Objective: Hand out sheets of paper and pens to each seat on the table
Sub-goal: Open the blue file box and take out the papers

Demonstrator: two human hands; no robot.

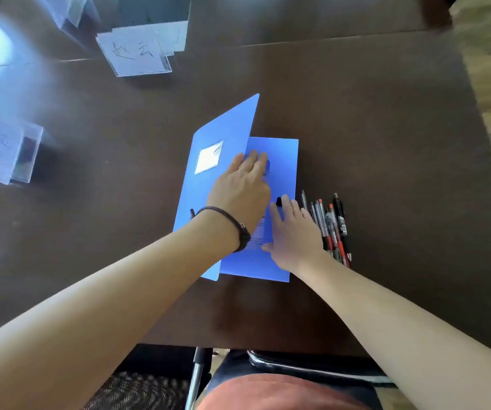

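Here, smooth blue plastic folder half open on glossy dark desk, left hand lifting its cover, fingers hidden, grip unclear, right hand flat, fingers straight, loose pens just beside, clear acrylic name stands beyond

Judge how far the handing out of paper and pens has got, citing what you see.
Done: nothing visibly handed out; no sheet or pen lies by the name stands. In hand: the left hand reaches under the raised cover of the blue folder, while the right hand rests flat on it. Left: the pens lie bunched beside the folder; no loose sheets are out.
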